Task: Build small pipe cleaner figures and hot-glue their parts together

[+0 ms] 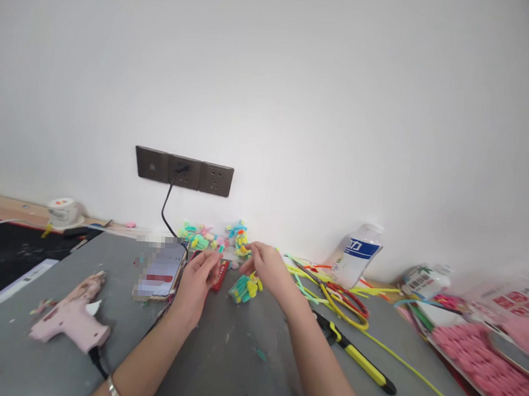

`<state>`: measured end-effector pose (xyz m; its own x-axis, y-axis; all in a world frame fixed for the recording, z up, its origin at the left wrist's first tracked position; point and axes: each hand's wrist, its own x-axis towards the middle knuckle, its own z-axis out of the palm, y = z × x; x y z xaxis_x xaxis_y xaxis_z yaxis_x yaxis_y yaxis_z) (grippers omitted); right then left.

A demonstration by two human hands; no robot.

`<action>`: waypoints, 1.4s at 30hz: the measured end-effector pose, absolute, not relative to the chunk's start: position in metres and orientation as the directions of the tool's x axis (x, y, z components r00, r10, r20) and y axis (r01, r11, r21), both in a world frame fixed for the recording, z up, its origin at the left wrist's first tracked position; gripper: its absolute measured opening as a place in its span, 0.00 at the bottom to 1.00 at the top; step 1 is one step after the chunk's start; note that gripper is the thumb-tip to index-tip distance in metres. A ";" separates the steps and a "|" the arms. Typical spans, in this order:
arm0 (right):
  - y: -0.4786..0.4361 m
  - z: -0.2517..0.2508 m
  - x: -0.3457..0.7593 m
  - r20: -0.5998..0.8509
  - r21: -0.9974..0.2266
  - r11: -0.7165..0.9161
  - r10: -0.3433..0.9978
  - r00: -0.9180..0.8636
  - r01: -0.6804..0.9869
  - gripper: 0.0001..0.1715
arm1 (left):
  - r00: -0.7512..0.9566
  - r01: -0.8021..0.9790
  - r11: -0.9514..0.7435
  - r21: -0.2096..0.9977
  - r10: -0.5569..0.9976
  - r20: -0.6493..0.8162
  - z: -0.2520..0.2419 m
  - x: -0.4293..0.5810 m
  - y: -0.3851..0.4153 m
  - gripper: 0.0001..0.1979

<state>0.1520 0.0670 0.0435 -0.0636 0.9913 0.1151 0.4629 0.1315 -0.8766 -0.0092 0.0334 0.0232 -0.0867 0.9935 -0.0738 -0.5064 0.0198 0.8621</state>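
Note:
Both my hands reach forward over a grey table [218, 362]. My left hand [199, 277] is curled, its fingertips pinched together beside a red packet [221, 275]; what they hold is too small to make out. My right hand [264, 267] is also pinched, right above a small bundle of teal and yellow pipe-cleaner pieces [243, 289] that lies on the table. The two hands are a few centimetres apart. More small colourful pipe-cleaner figures [212, 236] sit against the wall behind them.
A phone [160, 270] lies left of my left hand, cabled to a wall socket strip [184, 171]. A pink glue gun [71, 316] lies at the left. Right: a yellow-black utility knife [357, 356], loose pipe cleaners [339, 295], a tilted bottle [355, 254], pink material [483, 361].

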 end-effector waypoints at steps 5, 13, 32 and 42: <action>0.072 0.041 0.170 0.211 -0.775 0.159 0.977 0.014 0.612 0.31 | -0.063 -0.487 0.043 0.873 0.994 -0.084 0.021 -0.008 0.032 0.18; 0.083 0.033 0.172 0.276 -0.711 0.171 0.960 0.047 0.682 0.14 | 0.005 -0.454 0.039 0.890 0.999 -0.041 0.022 -0.005 0.028 0.18; 0.035 0.100 0.174 -0.169 -0.853 0.096 0.880 -0.444 0.513 0.13 | 0.266 -0.287 0.203 0.936 0.956 -0.126 0.021 -0.005 0.020 0.18; 0.032 0.105 0.157 -0.042 -0.877 0.119 0.946 -0.320 0.466 0.04 | 0.254 -0.162 0.036 0.986 0.967 0.007 0.018 -0.009 0.026 0.15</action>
<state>0.1574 0.0319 0.1046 -0.3202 0.9464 -0.0418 0.4658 0.1188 -0.8769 -0.0085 0.0256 0.0183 0.2541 0.9672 0.0066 -0.1617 0.0357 0.9862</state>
